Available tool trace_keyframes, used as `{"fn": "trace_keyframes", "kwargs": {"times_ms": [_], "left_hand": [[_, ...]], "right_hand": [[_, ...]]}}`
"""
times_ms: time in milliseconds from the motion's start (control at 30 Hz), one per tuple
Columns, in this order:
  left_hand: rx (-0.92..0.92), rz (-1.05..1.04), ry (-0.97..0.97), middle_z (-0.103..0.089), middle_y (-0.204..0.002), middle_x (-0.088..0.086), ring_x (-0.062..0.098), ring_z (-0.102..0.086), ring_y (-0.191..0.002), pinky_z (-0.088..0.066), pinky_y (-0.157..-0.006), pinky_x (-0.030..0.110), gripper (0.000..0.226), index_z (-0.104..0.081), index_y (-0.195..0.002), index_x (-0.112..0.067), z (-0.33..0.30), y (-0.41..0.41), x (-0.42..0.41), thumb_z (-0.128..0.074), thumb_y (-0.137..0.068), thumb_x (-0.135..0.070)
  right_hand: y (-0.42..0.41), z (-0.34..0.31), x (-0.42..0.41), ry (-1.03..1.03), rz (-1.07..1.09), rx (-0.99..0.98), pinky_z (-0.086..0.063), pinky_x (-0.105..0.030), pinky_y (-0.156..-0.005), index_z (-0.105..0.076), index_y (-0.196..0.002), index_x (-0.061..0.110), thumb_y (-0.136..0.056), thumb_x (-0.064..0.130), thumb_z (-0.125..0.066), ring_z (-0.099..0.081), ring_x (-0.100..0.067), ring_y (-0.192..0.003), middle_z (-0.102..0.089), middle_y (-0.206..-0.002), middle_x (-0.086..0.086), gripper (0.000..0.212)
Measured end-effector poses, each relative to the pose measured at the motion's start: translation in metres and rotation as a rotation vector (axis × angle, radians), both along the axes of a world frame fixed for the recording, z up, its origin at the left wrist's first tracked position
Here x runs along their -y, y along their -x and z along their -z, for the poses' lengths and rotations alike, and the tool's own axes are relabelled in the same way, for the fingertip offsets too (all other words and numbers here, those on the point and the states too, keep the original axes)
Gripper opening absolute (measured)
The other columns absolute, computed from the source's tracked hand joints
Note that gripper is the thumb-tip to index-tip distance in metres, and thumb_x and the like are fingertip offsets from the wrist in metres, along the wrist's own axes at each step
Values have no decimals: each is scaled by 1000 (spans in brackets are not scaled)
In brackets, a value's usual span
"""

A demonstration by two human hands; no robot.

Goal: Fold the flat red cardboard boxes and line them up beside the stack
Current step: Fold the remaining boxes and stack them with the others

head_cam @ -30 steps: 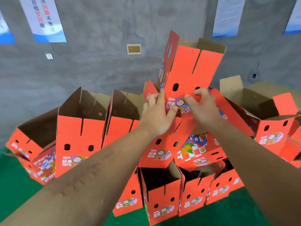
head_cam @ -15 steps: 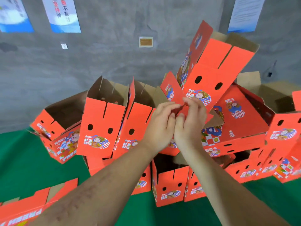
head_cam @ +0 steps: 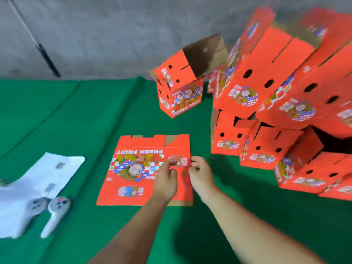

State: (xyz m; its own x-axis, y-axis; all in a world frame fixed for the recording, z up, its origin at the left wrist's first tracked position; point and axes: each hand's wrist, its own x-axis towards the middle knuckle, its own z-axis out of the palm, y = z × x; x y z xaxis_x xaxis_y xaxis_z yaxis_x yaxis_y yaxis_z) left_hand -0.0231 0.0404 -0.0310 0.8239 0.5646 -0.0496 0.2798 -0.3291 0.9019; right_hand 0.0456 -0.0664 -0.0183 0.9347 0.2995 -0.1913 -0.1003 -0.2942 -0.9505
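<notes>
Both hands are held over the flat box (head_cam: 141, 169) on the green floor (head_cam: 80, 115). The left hand (head_cam: 166, 180) and right hand (head_cam: 200, 173) are loosely curled, with nothing held. Folded boxes (head_cam: 266, 103) are piled to the right.

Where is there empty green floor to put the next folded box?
Bare green floor lies between the flat box, the lone folded box and the wall. The right is crowded by the heap of boxes; white sheets fill the near left.
</notes>
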Motion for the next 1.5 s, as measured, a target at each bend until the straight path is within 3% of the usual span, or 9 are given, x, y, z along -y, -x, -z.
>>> {"fn": "trace_keyframes", "kwargs": {"times_ms": [67,167,367,600,900,1033,1167,1367,1500], "left_hand": [[-130,-49,-27,-67,-124,6,18,-62,-112,-44,-101,25,42,-64,-132,-10,28,28,-39,-50,-96,7],[-308,23,-134,-63,-138,13,26,-58,-129,-37,-109,28,45,-59,-143,-9,58,49,-85,-57,-98,-3],[-684,66,-299,-38,-165,2,28,-39,-149,-28,-122,35,53,-46,-155,-30,92,73,-162,-56,-103,-34],[-862,-178,-193,-6,-174,4,38,-16,-156,-16,-127,50,81,-19,-163,-41,121,87,-221,-63,-95,-56],[-534,-537,4,-58,-130,12,40,-51,-126,-38,-111,51,65,-56,-131,-26,155,92,-245,-75,-80,-61],[-329,-465,152,-66,-96,-12,24,-68,-91,-49,-83,40,52,-45,-108,-26,158,102,-234,-72,-85,-64],[-346,-382,61,-66,-99,-14,21,-66,-93,-46,-81,37,42,-52,-119,-27,160,113,-231,-67,-94,-58],[-323,-356,130,-69,-78,-3,20,-65,-73,-50,-70,35,39,-60,-88,-12,148,118,-226,-64,-100,-49],[-288,-274,241,-75,-89,3,20,-65,-78,-50,-73,36,33,-67,-96,-7,135,117,-237,-60,-106,-37]], "right_hand": [[20,32,-25,111,-50,-132,-44,-12,-73,-59,-129,11,-94,1,-53,-63,-20,-101,-66,-112,-3,37],[37,63,-48,296,-129,-226,-45,-31,-106,-32,-157,18,-94,11,-60,-55,-25,-129,-53,-142,-6,69],[41,91,-51,481,-45,-347,-54,-39,-97,-43,-137,22,-87,29,-72,-66,-25,-104,-67,-118,0,58],[15,106,-61,662,87,-360,-43,-45,-111,-31,-156,19,-86,38,-69,-47,-38,-134,-41,-151,-13,82],[-9,125,-55,703,272,-365,-45,-44,-94,-55,-131,19,-80,48,-64,-40,-29,-105,-37,-112,-5,59],[-3,129,-41,787,268,-375,-44,-47,-96,-55,-132,18,-72,65,-59,-41,-38,-122,-41,-128,-13,76],[1,129,-20,669,290,-419,-44,-48,-103,-39,-147,28,-81,67,-64,-44,-39,-126,-44,-138,-14,81],[9,122,-18,484,347,-361,-50,-44,-87,-52,-110,14,-85,51,-71,-58,-25,-101,-59,-117,-7,48],[15,110,-7,343,221,-265,-47,-38,-97,-50,-137,26,-97,39,-65,-60,-16,-112,-63,-126,7,44]]}}
